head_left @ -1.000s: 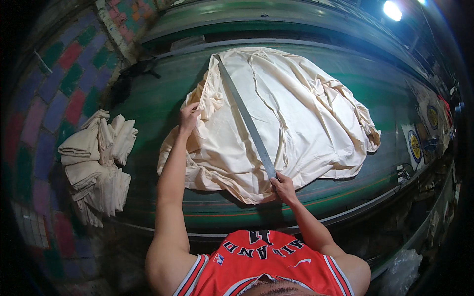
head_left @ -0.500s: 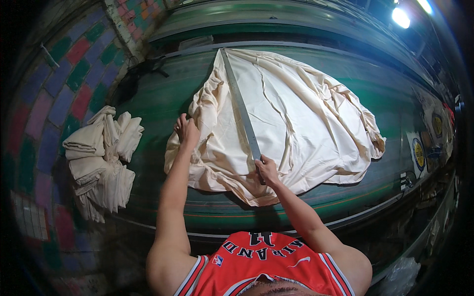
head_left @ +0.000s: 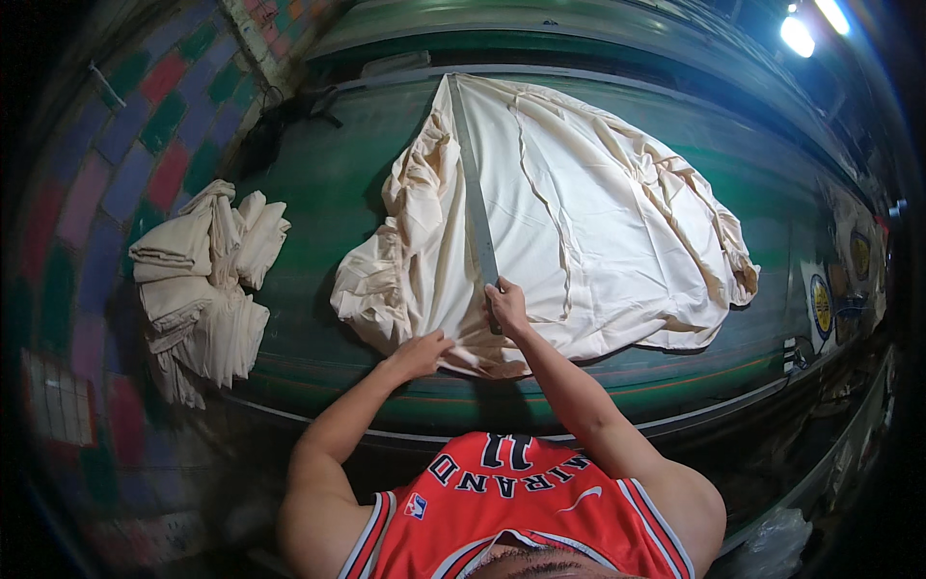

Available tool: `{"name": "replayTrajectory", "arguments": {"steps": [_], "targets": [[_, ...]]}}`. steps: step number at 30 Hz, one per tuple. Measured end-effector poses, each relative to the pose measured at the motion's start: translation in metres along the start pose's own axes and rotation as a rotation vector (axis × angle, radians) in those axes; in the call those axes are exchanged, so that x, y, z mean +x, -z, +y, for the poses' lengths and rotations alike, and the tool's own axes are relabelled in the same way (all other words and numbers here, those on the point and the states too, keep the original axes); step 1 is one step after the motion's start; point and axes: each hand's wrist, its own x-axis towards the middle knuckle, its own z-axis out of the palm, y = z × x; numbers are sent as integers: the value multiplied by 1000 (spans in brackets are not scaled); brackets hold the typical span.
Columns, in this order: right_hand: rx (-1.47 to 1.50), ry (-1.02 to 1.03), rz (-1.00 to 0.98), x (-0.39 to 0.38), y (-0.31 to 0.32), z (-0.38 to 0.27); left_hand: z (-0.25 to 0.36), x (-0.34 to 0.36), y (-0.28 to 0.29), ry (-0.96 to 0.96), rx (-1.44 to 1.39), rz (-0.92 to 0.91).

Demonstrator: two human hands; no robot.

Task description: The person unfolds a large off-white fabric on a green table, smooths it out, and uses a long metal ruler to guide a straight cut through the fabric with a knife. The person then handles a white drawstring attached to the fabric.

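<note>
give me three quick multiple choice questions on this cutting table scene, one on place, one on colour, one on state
1. Where is the stack of folded cream cloths?
A. left end of the table
B. on the spread sheet
C. on the floor

2. What colour is the table top?
A. red
B. green
C. white

3. What does the right hand do?
A. hangs free
B. lifts scissors
C. presses the long grey metal ruler

A: it lies left of the spread cream fabric sheet.
B: bare surface is green.
C: fingers rest on the ruler's near end.
</note>
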Motion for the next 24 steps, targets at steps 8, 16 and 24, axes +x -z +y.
{"name": "replayTrajectory", "arguments": {"steps": [8, 16, 24], "targets": [[103, -37, -62, 7, -17, 7, 4, -40, -8, -3, -29, -411], [104, -97, -33, -5, -34, -3, 62, -54, -2, 88, 338, -531], [39, 19, -11, -34, 16, -22, 88, -14, -58, -255, 50, -241]]}}
